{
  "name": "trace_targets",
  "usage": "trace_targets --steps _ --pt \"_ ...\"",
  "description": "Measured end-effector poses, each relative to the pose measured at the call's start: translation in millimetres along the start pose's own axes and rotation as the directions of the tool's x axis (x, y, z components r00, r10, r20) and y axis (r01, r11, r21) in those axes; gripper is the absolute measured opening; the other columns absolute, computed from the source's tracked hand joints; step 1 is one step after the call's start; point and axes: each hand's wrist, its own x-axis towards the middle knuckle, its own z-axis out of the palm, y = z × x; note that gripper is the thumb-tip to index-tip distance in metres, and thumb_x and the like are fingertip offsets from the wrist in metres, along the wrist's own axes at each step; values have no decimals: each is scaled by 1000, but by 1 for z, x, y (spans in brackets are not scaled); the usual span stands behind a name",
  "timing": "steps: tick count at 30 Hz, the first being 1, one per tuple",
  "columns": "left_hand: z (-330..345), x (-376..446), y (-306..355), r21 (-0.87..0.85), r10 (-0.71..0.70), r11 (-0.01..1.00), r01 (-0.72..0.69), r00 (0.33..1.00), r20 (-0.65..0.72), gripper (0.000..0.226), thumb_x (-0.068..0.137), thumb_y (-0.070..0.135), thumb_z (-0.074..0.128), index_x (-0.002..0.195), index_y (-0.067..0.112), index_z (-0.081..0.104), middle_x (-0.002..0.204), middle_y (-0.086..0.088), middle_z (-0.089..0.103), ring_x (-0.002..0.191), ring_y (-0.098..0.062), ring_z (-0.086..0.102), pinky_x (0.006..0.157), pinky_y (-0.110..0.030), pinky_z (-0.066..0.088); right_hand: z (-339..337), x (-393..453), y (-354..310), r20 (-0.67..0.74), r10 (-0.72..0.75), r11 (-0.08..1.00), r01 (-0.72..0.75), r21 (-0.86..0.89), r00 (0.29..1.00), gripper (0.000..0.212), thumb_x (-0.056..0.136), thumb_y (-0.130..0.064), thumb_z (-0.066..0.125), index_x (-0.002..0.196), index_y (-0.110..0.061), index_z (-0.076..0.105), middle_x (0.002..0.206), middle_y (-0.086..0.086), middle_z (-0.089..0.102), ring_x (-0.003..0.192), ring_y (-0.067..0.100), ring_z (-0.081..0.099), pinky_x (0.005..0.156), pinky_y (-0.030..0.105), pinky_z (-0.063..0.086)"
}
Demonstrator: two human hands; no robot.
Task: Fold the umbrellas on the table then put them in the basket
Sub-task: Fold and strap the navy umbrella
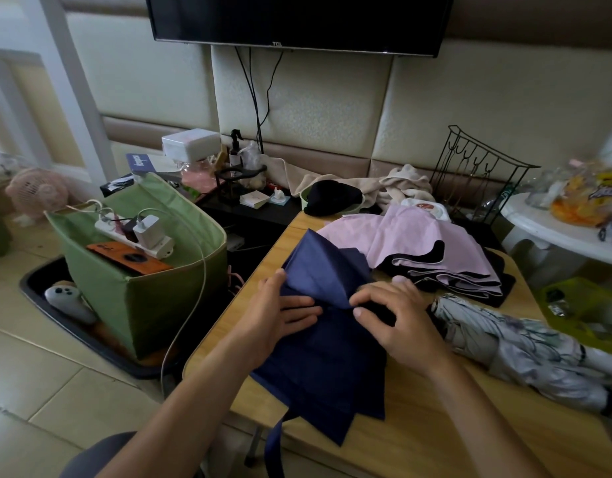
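Overhanging table [418, 439] edge, navy umbrella [318, 360], left hand [280, 313], right hand [397, 319] pinching fold

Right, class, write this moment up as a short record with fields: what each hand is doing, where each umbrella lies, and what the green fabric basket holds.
left hand: left hand rests flat on the navy blue fabric umbrella
right hand: right hand pinches a navy fold
navy umbrella: spread on the light wooden table, unfolded
pink umbrella: pink and black umbrella lies loosely behind it
floral umbrella: grey floral rolled umbrella lies at right
basket: green fabric basket on the floor, left of the table, holds a white power strip; no umbrellas
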Motion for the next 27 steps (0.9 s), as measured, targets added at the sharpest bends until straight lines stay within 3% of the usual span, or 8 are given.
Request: trace_targets --steps 5,7,9,13,16,18,22,27 --pt "-1 -4 6 192 84 979 -70 994 -70 29 108 51 31 135 41 38 104 -18 72 82 -32 77 65 -36 62 -6 -5 -2 240 25 979 -72 189 970 6 92 -38 68 92 -39 74 139 -24 59 122 1 55 116 37 33" --pt "-1 -7 6 399 187 907 -138 978 -86 33 107 54 30 124 38 53 90 -7 68 70 -22 71 61 -28 54 -7 -6 -2 282 -12 981 -43 189 959 10 92 -42 66 90 -37 75 134 -26 62 128 1 53 115 33 33" --pt "-2 -9 6 570 376 783 -248 919 -117 35 106 54 34 92 39 61 78 7 59 67 -6 57 64 -22 44 -7 -7 -2 299 -15 987 -33 156 954 17 92 -48 63 86 -36 74 126 -29 66 127 0 53 118 35 27" --pt "-9 -10 7 567 550 707 -422 833 -66 38 103 52 48 85 29 72 93 2 65 97 -10 58 88 -31 46 -3 -10 1 303 50 988 -92 126 952 10 95 -42 66 87 -37 68 108 -23 71 116 0 60 124 37 17" --pt "-11 -10 11 505 525 749 -428 849 -60 34 94 40 65 81 9 66 89 -11 58 92 -20 56 85 -36 45 4 -10 3 157 172 953 -205 225 973 10 96 -34 70 93 -31 61 110 -3 66 102 6 66 97 23 48" --pt "-12 -12 12 429 494 793 -433 869 -35 39 91 34 65 84 -4 59 84 -19 53 80 -22 50 77 -33 44 6 -6 4 49 294 909 -295 296 955 21 91 -44 71 100 -32 58 118 9 58 92 10 69 82 23 54" --pt "-16 -14 13 359 392 872 -333 914 -106 34 99 19 57 85 -12 54 79 -8 40 67 -18 33 51 -19 31 10 -6 11 138 496 778 -509 368 857 41 83 -64 72 105 -30 66 132 3 62 103 13 68 87 35 56" --pt "-20 -16 14 346 283 906 -245 957 -63 30 98 31 61 87 4 68 71 0 45 69 -14 41 66 -30 35 9 -5 -5 286 483 483 -524 702 828 43 75 -47 80 104 -15 80 127 6 73 115 18 70 95 33 56"
